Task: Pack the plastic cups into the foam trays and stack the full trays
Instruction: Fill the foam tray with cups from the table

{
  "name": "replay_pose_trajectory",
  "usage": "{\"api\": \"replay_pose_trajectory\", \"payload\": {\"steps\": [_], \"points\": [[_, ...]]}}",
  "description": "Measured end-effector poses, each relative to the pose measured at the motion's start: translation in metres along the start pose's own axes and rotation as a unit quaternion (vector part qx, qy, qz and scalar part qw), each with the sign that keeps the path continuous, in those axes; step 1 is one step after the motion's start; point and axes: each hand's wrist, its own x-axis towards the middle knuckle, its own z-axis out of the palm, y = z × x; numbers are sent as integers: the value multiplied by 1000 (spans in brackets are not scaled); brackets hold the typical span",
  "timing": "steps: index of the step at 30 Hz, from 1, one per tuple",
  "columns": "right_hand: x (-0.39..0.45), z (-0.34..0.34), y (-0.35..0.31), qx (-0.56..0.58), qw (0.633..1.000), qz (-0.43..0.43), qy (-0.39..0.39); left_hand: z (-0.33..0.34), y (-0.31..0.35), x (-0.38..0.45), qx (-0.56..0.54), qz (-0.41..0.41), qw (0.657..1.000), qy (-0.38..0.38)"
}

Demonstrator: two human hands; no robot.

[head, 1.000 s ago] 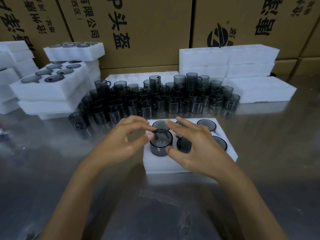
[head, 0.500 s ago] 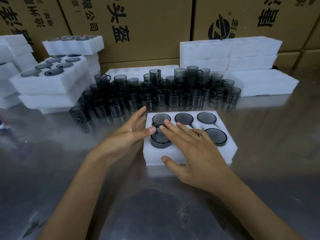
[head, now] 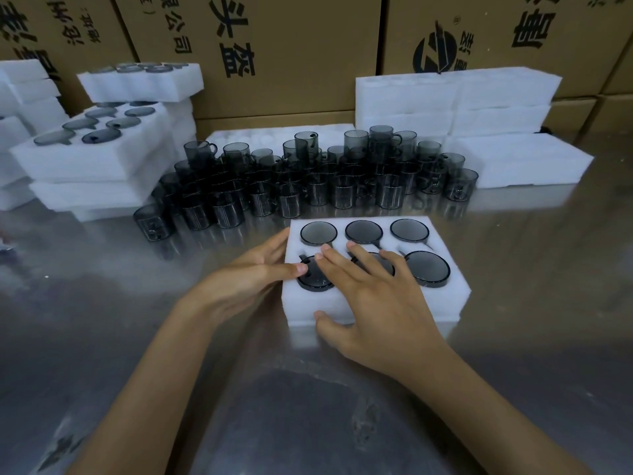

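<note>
A white foam tray [head: 445, 305] lies on the steel table in front of me, with dark smoky plastic cups sunk upside down in its holes. The front-left cup [head: 313, 281] sits almost flush in its hole. My right hand [head: 373, 296] lies flat on top, fingers straight over that cup and the front-middle one, thumb against the tray's front wall. My left hand [head: 255, 272] rests at the tray's left side, its thumb touching the front-left cup. A crowd of loose cups [head: 315, 180] stands behind the tray.
Filled trays [head: 92, 156] are stacked at the back left. Blank foam trays [head: 455, 97] are piled at the back right, with one more [head: 520, 162] lying lower beside them. Cardboard boxes [head: 291, 46] wall off the rear.
The cup held above the front-left hole has gone down into the tray. My right hand flattened over it and my left hand slid to the tray's side.
</note>
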Motion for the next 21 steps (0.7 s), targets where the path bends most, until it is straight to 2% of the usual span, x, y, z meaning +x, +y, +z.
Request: {"api": "replay_pose_trajectory", "payload": {"steps": [9, 13, 17, 19, 21], "points": [[-5, 7, -5, -11, 1000, 10, 26, 5, -11, 0, 28, 46, 997, 50], [-15, 8, -5, 25, 995, 34, 90, 3, -13, 0, 48, 34, 995, 82], [-21, -6, 23, 99, 953, 185, 220, -4, -10, -3, 113, -19, 989, 98], [-26, -9, 42, 130, 925, 282, 221, -2, -7, -6, 141, -23, 986, 89], [-32, -7, 56, 200, 896, 357, 171, 1, -7, -7, 156, -19, 984, 88]]}}
